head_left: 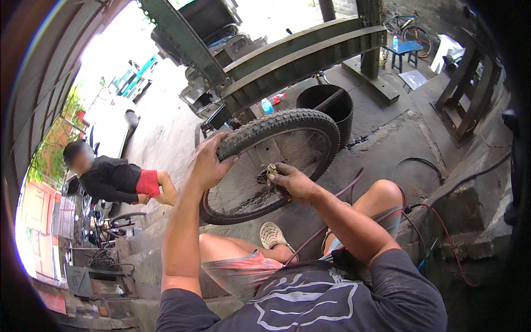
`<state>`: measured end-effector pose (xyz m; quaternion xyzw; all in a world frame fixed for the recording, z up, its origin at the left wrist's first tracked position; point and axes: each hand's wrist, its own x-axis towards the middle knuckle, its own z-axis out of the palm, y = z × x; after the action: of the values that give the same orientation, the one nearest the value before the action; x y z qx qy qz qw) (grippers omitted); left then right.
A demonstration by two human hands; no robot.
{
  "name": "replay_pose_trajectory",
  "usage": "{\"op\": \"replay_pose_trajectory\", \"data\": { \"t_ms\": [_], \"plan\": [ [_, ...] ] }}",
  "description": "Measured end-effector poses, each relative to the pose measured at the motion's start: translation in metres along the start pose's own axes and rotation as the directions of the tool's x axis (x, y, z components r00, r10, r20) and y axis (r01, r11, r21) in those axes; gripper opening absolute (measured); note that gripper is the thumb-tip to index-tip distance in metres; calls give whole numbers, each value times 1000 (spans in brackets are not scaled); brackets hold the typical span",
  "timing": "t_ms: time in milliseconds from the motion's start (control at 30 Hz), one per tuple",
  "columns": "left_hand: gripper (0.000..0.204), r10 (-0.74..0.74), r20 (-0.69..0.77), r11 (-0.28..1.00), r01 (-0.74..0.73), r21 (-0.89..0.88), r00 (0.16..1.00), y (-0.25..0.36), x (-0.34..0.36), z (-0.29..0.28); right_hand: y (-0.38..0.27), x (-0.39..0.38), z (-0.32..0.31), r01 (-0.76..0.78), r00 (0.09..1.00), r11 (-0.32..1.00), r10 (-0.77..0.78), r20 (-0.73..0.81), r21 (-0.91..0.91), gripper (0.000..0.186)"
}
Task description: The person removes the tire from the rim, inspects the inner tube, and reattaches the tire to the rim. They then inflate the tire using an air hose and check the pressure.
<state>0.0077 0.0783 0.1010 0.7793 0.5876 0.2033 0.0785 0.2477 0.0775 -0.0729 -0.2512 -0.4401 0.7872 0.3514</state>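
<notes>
A bicycle wheel (279, 126) with a knobby black tire and thin spokes stands tilted in front of me. My left hand (210, 161) grips the tire at its left side, with the thumb toward the rim. Between the thumb and fingers of my right hand (293, 183) is a small brass-coloured fitting (271, 170), held in front of the spokes near the hub. The fingers partly cover that fitting, so its exact kind is unclear. A purplish hose (326, 206) passes below my right forearm.
A black round bin (337, 105) stands behind the wheel, under a green steel frame (298, 52). At left, a person in a black top (110, 177) stands near bicycles. Dark hoses (417, 160) and concrete ledges lie at right, and a blue stool (405, 50) stands far back.
</notes>
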Motion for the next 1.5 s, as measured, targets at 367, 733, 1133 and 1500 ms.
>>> {"op": "replay_pose_trajectory", "data": {
  "t_ms": [367, 733, 1133, 1500],
  "plan": [
    [75, -258, 87, 959, 245, 140, 962, -1, -53, -20, -5, 5, 37, -203, 979, 952, 195, 56, 231, 31],
    [78, -43, 123, 995, 31, 95, 991, 36, -25, -5, 16, 27, 60, -145, 984, 821, 177, -5, 553, 29],
    [80, -31, 110, 991, 16, 136, 993, 51, -25, -2, -3, 19, 50, -145, 989, 749, 119, 84, 647, 23],
    [82, -36, 122, 987, 16, 161, 992, 59, -27, 1, 4, 17, 47, -82, 996, 800, 83, 26, 594, 21]
  ]
}}
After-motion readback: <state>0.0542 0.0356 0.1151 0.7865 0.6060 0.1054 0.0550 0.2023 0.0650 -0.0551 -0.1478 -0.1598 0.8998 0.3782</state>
